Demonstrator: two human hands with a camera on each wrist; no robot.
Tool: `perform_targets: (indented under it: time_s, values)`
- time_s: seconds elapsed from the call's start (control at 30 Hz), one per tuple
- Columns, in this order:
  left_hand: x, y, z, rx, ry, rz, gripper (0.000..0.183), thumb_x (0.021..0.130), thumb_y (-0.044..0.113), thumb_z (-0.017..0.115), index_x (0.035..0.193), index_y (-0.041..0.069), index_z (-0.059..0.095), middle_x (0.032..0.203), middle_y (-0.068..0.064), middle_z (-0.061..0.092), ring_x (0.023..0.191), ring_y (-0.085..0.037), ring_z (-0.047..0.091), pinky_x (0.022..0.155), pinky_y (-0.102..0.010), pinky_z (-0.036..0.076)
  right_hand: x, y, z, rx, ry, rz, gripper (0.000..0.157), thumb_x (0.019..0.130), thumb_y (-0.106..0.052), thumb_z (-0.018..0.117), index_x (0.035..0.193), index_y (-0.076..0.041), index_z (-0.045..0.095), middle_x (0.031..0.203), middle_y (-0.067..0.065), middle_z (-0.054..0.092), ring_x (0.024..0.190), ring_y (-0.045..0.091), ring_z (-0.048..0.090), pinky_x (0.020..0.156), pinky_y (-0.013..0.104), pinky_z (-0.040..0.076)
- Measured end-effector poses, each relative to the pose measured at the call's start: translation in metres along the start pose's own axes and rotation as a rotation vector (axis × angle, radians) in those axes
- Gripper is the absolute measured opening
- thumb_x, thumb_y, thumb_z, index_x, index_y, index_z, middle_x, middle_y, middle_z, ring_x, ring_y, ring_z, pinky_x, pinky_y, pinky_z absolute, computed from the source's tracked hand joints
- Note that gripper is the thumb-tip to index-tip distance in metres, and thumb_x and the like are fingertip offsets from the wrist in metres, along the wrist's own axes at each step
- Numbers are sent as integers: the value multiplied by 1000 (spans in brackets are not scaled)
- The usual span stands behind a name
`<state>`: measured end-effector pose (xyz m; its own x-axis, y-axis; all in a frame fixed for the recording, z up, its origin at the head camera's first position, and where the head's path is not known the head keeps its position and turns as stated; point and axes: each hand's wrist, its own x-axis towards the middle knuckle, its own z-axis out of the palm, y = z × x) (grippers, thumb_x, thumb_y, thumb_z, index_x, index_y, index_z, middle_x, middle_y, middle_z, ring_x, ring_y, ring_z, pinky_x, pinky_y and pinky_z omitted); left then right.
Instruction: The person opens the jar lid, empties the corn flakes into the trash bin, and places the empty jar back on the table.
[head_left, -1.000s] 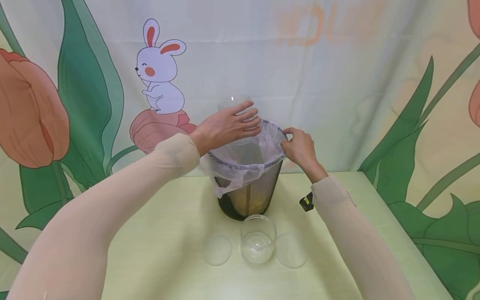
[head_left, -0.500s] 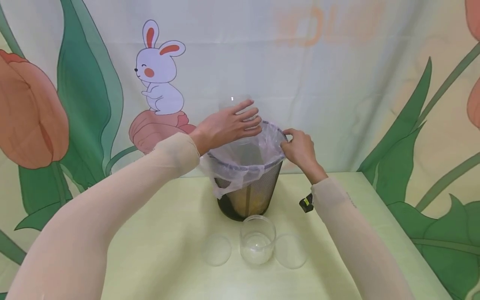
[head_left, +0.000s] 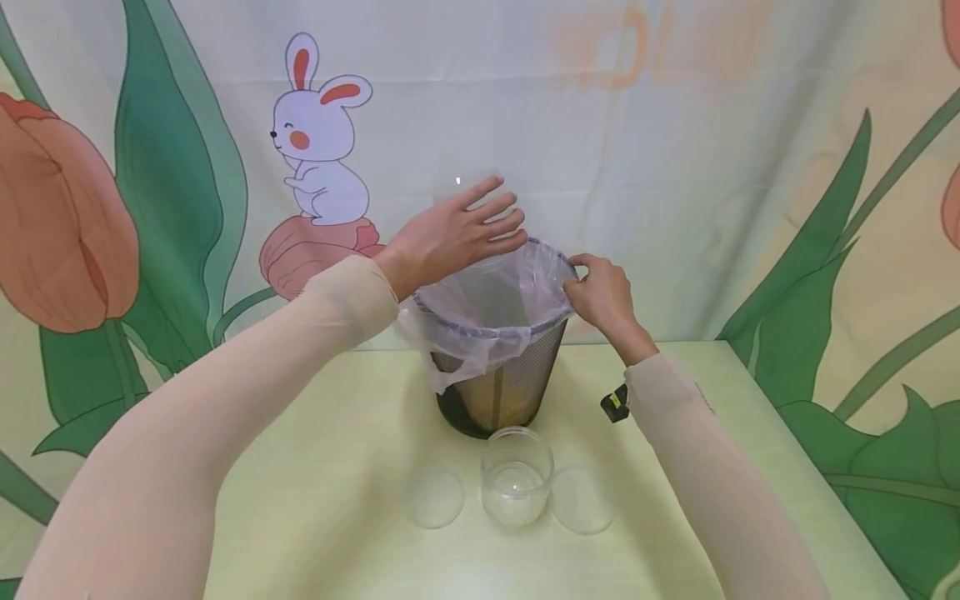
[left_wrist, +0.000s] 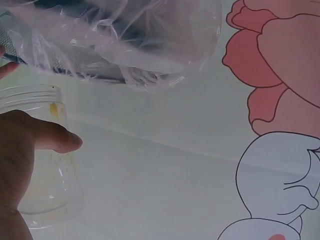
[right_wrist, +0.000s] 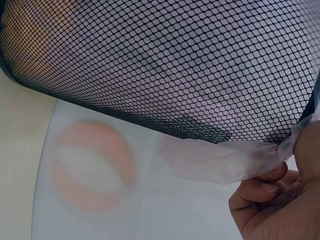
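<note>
My left hand (head_left: 453, 237) grips a clear jar (left_wrist: 47, 185) above the mesh bin (head_left: 517, 379). Threads ring the jar's mouth, which points toward the bin; yellowish bits cling to its inner wall. In the head view the jar is mostly hidden behind the hand, its upper end (head_left: 459, 185) faintly visible. My right hand (head_left: 602, 296) pinches the bin's rim at the right, with the translucent liner bag (right_wrist: 220, 159) between the fingers. The liner is folded outward over the rim, and something yellowish shows low through the mesh.
Another clear jar (head_left: 516, 487) stands upright in front of the bin, with a clear round lid (head_left: 437, 497) to its left and another lid (head_left: 582, 500) to its right. A printed curtain (head_left: 675, 183) hangs behind the pale green table (head_left: 315, 500).
My left hand has risen slightly with the jar, and its fingers look a little more spread. The right hand keeps its place at the bin's rim.
</note>
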<state>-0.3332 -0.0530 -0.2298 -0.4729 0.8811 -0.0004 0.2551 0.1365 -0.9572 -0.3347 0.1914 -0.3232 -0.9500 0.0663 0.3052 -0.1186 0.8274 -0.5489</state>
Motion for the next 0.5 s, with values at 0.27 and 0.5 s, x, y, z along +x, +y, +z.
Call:
perform_targets:
  time_s: [0.27, 0.5]
  values:
    - [-4, 3, 3, -38, -13, -4, 103, 79, 23, 81, 158, 23, 14, 160, -6, 25, 150, -31, 20, 124, -54, 0, 2, -2, 2, 14, -15, 6, 51, 85, -17, 49, 134, -10, 59, 78, 8, 59, 57, 16, 40, 50, 28, 32]
    - [-11, 2, 6, -74, -5, -76, 107, 76, 28, 83, 157, 21, 14, 160, -8, 25, 149, -32, 21, 123, -56, 1, 4, -3, 4, 43, -35, 27, 51, 87, -19, 50, 137, -12, 57, 71, 6, 57, 55, 15, 40, 47, 27, 31]
